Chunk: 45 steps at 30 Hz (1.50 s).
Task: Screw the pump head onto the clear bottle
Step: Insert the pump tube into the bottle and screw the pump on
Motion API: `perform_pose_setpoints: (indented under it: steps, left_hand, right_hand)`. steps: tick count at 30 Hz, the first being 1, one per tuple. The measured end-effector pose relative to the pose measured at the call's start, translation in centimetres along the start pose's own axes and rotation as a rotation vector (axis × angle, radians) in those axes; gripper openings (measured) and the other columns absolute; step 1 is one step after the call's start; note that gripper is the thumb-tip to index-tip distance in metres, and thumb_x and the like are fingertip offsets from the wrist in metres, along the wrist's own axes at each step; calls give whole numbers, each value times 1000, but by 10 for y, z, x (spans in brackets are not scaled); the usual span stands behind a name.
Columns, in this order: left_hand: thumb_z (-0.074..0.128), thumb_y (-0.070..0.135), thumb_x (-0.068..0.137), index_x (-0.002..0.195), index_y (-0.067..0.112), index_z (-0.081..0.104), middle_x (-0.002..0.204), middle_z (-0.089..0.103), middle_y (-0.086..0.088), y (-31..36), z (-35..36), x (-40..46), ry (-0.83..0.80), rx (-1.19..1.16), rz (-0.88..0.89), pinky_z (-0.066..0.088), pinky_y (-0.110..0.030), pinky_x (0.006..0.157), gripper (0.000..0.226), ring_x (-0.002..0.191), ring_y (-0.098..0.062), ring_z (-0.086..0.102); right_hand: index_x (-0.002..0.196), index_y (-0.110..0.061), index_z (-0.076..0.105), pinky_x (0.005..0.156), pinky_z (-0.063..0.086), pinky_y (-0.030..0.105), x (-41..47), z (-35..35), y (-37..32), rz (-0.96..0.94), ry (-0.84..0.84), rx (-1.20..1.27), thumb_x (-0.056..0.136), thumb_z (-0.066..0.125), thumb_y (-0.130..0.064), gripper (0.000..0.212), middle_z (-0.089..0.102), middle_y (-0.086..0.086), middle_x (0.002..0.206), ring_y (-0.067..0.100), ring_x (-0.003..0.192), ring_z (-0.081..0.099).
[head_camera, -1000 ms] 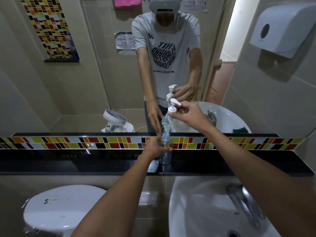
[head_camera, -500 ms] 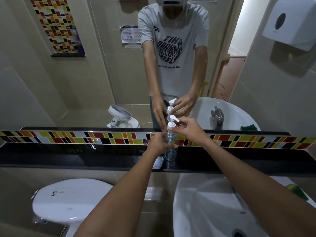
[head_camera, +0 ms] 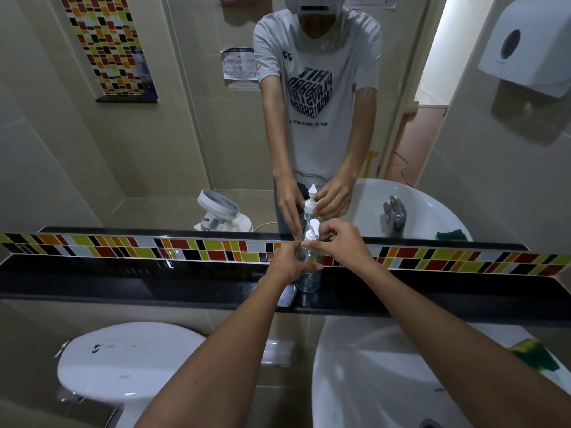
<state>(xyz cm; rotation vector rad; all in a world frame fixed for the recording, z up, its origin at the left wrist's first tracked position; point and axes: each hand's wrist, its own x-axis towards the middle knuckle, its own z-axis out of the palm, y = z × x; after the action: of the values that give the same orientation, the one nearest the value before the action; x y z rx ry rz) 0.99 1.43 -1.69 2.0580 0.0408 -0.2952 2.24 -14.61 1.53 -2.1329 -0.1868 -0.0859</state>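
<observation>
Standing at a bathroom mirror (head_camera: 185, 149), a person steadies a clear bottle (head_camera: 309, 279) on the black ledge (head_camera: 123, 282) that runs below a strip of coloured tiles (head_camera: 123, 247). At far left, below the ledge, sits a white toilet lid (head_camera: 129, 362). The left hand (head_camera: 289, 262) is wrapped around the middle of the bottle, fingers closed on its clear wall, while the base rests upright on the ledge. Just above it, the white pump head (head_camera: 311, 233) sits on the bottle's neck with its nozzle angled up and to the right. The right hand (head_camera: 344, 242) pinches the pump head's collar from the right side, thumb and fingertips drawn together around it. Whether the thread is fully seated cannot be told. Below the right forearm lies a white sink (head_camera: 355, 381), with a green and yellow sponge (head_camera: 533, 355) on its right rim. A white paper dispenser (head_camera: 525, 47) hangs on the wall at upper right.
</observation>
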Motion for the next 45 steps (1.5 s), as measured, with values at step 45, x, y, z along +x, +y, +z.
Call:
perform_pose_setpoints:
  steps: [45]
  left_hand:
    - [89,17,81,135,8,67,123,73,-12,2,2,-6,5,-8,20,59,-41,98,59,115,-28,68]
  right_hand:
    - [132,-7,68,97,60,32,-17,3,-14,102,-111,208,80,89,-17,57,78,3,115,14,107,74]
